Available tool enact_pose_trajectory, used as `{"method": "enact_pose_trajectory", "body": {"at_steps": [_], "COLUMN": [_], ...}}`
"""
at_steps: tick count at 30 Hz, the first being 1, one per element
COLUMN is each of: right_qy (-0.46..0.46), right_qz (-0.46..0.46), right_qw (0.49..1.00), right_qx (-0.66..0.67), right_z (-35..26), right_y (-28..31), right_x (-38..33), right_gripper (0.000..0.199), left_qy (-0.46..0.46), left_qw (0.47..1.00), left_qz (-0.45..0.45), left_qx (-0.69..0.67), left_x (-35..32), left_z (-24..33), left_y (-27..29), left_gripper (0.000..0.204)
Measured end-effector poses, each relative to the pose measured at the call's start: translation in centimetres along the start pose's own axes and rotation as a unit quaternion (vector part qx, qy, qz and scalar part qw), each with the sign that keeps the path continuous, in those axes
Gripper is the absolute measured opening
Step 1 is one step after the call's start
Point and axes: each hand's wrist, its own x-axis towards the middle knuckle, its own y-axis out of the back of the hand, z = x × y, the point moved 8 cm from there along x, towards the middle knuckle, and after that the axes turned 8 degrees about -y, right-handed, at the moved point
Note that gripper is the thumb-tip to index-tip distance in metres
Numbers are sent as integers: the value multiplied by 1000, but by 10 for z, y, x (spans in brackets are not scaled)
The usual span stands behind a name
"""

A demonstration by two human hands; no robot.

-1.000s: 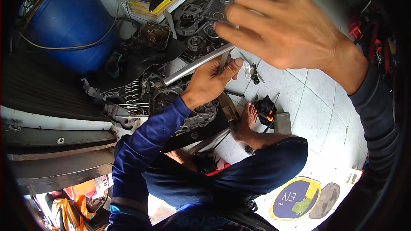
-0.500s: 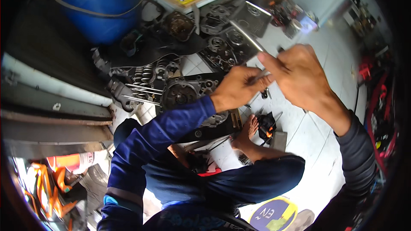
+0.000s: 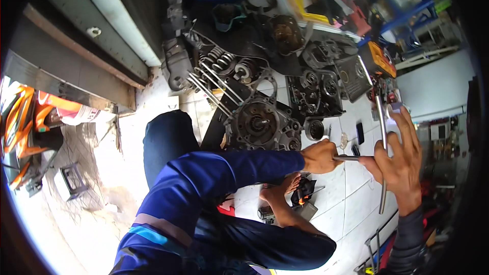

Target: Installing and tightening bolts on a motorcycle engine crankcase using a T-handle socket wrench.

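My left hand (image 3: 320, 156) is closed round the stem of a metal T-handle wrench (image 3: 383, 122). The stem points right, toward my right hand (image 3: 402, 165), and the long crossbar runs away from me and toward me. My right hand holds the wrench loosely where stem and crossbar meet, its thumb by the stem and its outer fingers stretched. Part of the crossbar is hidden behind that hand. To the left of the hands lies an opened engine case (image 3: 258, 122) with long studs (image 3: 211, 91), on a dark surface beyond my left forearm.
Coil springs (image 3: 219, 60) and a dark tray of engine parts (image 3: 316, 91) lie beyond the case. A perforated metal plate (image 3: 354, 78) is at the back right, beside an orange-and-black box (image 3: 378, 60). My bare foot (image 3: 281, 192) rests near a black pouch (image 3: 304, 192).
The view has swung, so the engine parts appear farther right. My hands have drawn apart along the wrench, and the right fingers have loosened from a tighter grip.
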Motion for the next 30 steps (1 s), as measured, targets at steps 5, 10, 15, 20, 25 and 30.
{"method": "enact_pose_trajectory", "body": {"at_steps": [5, 10, 15, 20, 25, 30], "right_qy": [22, 62, -32, -72, -122, -195], "right_qz": [12, -25, 30, 37, 121, 17], "right_qw": [999, 987, 992, 988, 980, 973], "right_qx": [-35, 148, 114, 131, 98, 122], "right_z": [-10, -12, -18, -8, -8, -7], "right_y": [-18, -22, -18, -22, -14, -11], "right_x": [-8, -5, 12, 3, 3, 10], "right_gripper": [15, 19, 26, 25, 25, 23], "left_qy": [10, 29, 67, 98, 109, 146], "left_qw": [999, 996, 992, 987, 985, 982], "left_qz": [41, 66, 96, 124, 132, 115], "left_qx": [-33, -48, -39, -36, -20, -40], "left_x": [-8, -17, -23, -23, -24, -29], "left_z": [-17, -16, -15, -11, -13, -25], "left_y": [-4, -5, 5, 9, 3, 2], "left_gripper": [45, 51, 46, 46, 39, 32]}}
